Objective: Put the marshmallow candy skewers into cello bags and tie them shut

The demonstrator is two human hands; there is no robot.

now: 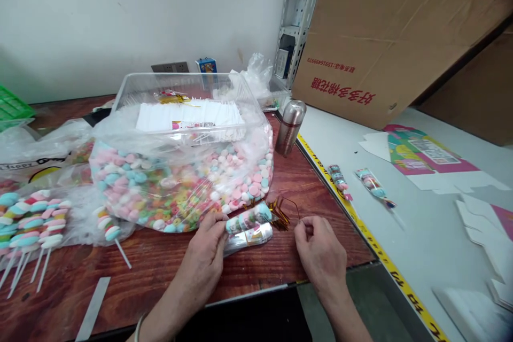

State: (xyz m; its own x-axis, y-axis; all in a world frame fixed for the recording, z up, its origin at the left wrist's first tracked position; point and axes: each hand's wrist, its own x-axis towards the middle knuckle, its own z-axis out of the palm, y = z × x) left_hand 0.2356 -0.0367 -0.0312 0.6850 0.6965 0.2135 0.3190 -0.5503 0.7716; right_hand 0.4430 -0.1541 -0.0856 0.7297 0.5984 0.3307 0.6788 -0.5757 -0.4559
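Head camera: a wrapped candy, pastel and plump, sits just above some clear bags over the wooden table. My left hand pinches its left end between thumb and fingers. It looks light, soft and easily dented, its film slick, so a gentle hold round the middle should suit. My right hand pinches a thin gold tie. Beyond lie bagged marshmallows and a steel flask.

wood-grain table | candy bag | steel flask | apparently gold ties
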